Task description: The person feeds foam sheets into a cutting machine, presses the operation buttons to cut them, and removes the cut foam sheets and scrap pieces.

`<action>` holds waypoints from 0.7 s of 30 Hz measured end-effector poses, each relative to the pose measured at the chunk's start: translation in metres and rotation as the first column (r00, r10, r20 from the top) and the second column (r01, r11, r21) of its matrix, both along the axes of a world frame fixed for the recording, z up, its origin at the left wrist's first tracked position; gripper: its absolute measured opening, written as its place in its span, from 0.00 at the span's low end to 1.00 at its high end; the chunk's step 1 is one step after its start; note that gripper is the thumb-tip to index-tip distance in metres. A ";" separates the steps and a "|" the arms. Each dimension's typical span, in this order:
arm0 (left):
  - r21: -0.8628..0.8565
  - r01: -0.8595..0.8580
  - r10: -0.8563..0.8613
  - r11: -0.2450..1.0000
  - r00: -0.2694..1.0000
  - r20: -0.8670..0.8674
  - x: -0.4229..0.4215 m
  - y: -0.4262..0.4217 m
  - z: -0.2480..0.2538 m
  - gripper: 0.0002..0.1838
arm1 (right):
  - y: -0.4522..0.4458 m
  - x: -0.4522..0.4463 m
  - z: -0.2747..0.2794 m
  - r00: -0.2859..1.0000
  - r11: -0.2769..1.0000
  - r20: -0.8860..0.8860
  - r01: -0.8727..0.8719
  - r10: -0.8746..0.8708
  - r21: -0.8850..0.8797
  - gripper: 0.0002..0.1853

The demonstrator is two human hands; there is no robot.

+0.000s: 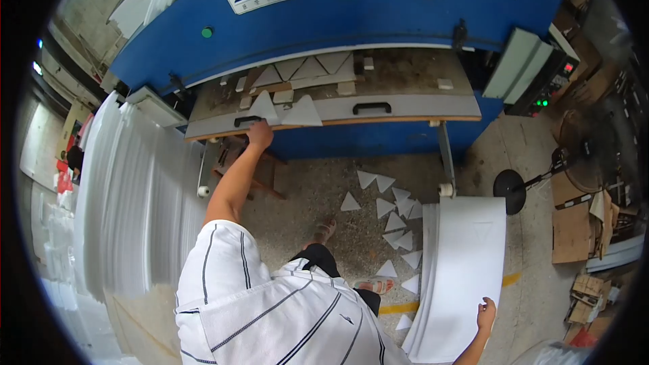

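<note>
My left hand [259, 135] is closed at the left black handle [245, 121] on the front edge of the machine's sliding board [426, 109], covering the handle's right end. Just above that hand, two white foam triangles with rounded tips, a left one [263, 105] and a right one [303, 112], lie on the board's edge. My right hand [486, 313] hangs over a stack of white foam sheets [471, 250], its fingers loosely bent and apart, with nothing visible in them. Whether it touches the top sheet I cannot tell.
A blue press machine [392, 17] with buttons spans the front. On its board sits a triangular blade die [304, 69]. Several white triangles [395, 222] are scattered over the floor. Tall foam sheets [128, 196] stand at left; a floor fan [510, 190] and cardboard [572, 233] are at right.
</note>
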State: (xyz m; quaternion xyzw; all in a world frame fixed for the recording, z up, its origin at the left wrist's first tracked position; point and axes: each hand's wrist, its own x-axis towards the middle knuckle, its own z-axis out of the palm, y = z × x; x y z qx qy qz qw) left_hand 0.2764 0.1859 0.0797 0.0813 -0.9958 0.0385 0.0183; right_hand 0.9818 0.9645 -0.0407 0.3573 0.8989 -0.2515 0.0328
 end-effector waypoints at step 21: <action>0.912 0.174 -0.185 0.371 0.976 -0.111 -0.139 -0.070 0.062 0.40 | -0.221 -0.411 0.261 0.904 0.849 -0.004 -0.400 0.427 0.345 0.13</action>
